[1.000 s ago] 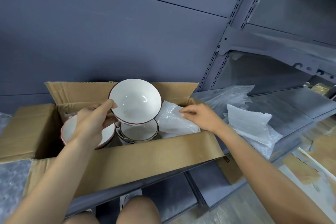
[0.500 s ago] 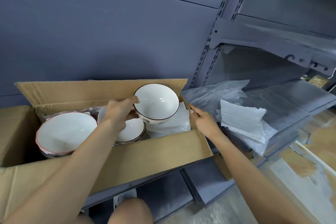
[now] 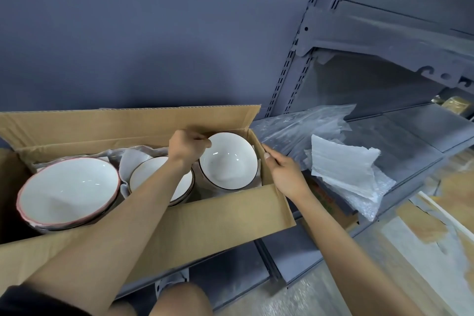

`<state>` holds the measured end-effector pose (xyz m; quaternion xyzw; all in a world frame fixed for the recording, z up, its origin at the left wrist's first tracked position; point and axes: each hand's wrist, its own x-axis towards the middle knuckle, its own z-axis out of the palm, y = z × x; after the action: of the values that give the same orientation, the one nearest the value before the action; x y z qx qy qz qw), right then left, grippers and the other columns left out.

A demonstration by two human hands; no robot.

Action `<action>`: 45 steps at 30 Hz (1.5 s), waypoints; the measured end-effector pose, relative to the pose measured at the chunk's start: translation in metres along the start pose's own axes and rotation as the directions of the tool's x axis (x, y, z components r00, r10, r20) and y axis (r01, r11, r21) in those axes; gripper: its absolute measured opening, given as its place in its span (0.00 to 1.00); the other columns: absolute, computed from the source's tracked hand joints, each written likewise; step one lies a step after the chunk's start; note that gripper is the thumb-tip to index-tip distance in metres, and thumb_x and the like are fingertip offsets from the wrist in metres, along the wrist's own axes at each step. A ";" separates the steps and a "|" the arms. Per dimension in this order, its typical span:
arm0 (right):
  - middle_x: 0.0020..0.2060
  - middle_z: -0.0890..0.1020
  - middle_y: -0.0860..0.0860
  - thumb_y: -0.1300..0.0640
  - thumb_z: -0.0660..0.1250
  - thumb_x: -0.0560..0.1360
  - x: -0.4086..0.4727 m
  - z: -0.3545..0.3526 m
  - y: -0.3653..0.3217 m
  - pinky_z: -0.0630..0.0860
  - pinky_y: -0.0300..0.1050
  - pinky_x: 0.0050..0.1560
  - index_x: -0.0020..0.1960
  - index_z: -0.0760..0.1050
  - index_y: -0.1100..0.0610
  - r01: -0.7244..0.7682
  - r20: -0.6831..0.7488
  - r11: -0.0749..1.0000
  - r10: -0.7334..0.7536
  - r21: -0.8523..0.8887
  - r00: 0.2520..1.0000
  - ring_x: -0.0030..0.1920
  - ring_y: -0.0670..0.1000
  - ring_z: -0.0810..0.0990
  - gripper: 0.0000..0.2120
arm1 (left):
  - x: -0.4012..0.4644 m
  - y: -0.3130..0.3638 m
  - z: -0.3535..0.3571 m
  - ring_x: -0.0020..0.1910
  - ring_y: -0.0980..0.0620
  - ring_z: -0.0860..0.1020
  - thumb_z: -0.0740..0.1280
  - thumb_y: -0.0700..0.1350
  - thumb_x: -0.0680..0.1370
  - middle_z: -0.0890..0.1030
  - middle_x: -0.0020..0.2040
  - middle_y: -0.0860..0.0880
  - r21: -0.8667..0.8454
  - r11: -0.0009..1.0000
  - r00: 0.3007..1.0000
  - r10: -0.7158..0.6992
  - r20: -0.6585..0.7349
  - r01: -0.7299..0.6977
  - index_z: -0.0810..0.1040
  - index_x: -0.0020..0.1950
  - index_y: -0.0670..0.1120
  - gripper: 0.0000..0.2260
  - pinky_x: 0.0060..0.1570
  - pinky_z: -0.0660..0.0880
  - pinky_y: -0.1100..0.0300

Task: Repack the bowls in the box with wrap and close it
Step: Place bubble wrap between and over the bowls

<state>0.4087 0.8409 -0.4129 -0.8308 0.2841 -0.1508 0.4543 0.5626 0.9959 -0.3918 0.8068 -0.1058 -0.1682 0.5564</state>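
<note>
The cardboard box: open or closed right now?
Open. The cardboard box has its back flap standing up, and the bowls inside are uncovered, including the black-rimmed bowl.

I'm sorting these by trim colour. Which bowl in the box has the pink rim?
The large bowl at the box's left end; the middle bowl and the bowl the left hand holds have dark rims.
</note>
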 end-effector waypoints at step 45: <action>0.68 0.72 0.45 0.53 0.58 0.81 -0.008 0.002 -0.006 0.60 0.31 0.61 0.71 0.69 0.51 -0.002 -0.028 0.999 0.003 0.043 1.000 0.64 0.37 0.66 0.18 | 0.017 -0.029 0.002 0.36 0.42 0.71 0.63 0.36 0.72 0.72 0.31 0.46 0.692 0.621 0.927 0.293 0.232 -0.369 0.75 0.37 0.40 0.04 0.35 0.64 0.57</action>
<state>0.4055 0.8496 -0.4089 -0.8181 0.2884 -0.1680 0.4683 0.5769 0.9986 -0.4218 0.9172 -0.3370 -0.0460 0.2076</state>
